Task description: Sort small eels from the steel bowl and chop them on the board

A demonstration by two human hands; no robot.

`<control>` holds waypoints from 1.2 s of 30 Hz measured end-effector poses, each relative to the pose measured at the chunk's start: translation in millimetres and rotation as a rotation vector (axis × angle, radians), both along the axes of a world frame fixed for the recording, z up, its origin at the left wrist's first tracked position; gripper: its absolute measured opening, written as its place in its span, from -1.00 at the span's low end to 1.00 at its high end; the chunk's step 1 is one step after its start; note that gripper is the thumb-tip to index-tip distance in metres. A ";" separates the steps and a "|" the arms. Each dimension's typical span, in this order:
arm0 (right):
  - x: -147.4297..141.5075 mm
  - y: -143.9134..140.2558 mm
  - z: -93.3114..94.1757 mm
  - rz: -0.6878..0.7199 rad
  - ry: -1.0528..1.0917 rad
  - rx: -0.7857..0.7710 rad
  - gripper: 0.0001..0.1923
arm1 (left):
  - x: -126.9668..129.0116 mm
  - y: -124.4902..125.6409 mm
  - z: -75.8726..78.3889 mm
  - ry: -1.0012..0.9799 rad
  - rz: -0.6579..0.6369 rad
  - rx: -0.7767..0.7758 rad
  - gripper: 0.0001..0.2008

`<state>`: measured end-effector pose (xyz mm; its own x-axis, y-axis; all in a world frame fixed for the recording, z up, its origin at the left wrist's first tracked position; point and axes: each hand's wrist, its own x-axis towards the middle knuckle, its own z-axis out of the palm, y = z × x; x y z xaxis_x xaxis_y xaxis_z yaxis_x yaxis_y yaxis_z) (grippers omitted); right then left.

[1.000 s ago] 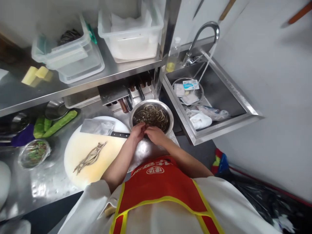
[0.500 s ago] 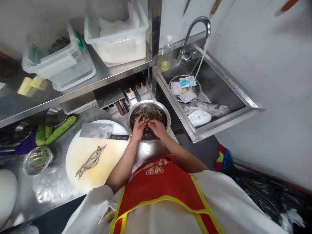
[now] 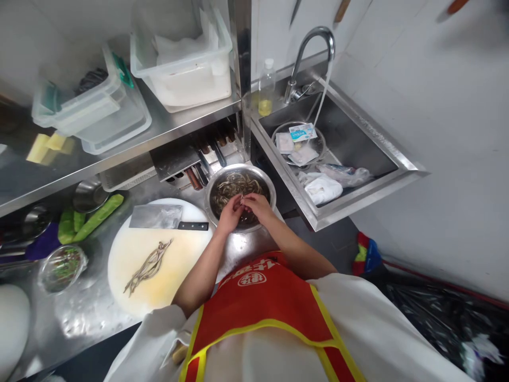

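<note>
A steel bowl (image 3: 271, 193) holds dark liquid and a tangle of thin, brownish, eel-like strips (image 3: 238, 184). Above its near half, my left hand (image 3: 231, 214) and my right hand (image 3: 257, 206) meet with fingertips pinched together. Whatever is between the fingers is too small and covered to make out. To the left, a bundle of similar long, thin strips (image 3: 149, 267) lies on a round white cutting board (image 3: 178, 284). A cleaver (image 3: 156, 216) rests flat along the board's far edge, its black handle pointing toward the bowl.
Water runs from a tap (image 3: 326, 40) into a sink (image 3: 358, 143) holding packets and a white cloth (image 3: 324, 188). Knives stand in a rack (image 3: 194, 178) behind the bowl. Overhead, a steel shelf (image 3: 175, 127) carries plastic tubs. Green vegetables (image 3: 97, 217) and a wrapped bowl (image 3: 62, 268) sit left.
My left hand's fingers have drawn in from a more spread pose to a pinch against my right hand's fingertips. The view has shifted slightly; board, cleaver and bowl stay put.
</note>
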<state>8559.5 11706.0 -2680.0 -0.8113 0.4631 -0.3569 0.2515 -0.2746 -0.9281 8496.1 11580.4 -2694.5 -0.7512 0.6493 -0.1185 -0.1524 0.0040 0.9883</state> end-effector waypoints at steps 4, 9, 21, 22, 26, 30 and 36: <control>0.0 0.6 2.3 -0.054 -0.027 0.014 -0.82 | -5.9 -2.4 3.3 0.021 0.041 -0.112 -0.76; 0.6 -2.7 5.2 -0.018 -0.032 0.043 -0.82 | -6.4 -3.3 5.8 0.042 0.055 -0.183 -0.74; -1.9 2.5 -0.1 0.055 -0.064 0.135 -0.85 | -10.7 -3.7 -6.6 -0.026 0.035 -0.117 -0.84; -1.6 3.2 0.3 0.065 -0.066 0.143 -0.85 | -11.3 -3.4 -8.8 -0.050 0.035 -0.095 -0.85; 1.4 4.9 1.7 0.065 0.006 0.373 -0.82 | -12.4 -2.3 -14.9 -0.105 0.039 -0.067 -0.85; 4.2 4.9 3.3 0.122 0.106 0.743 -0.87 | -12.7 -2.0 -16.2 -0.101 0.065 -0.086 -0.85; 4.2 4.8 6.9 0.295 0.059 0.974 -0.84 | -12.7 -1.5 -13.2 -0.086 0.102 -0.093 -0.84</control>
<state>8563.6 11710.9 -2673.1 -0.9442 0.3096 0.1124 0.1338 0.6725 -0.7279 8483.4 11578.9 -2707.8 -0.7971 0.5536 -0.2411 -0.2408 0.0748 0.9677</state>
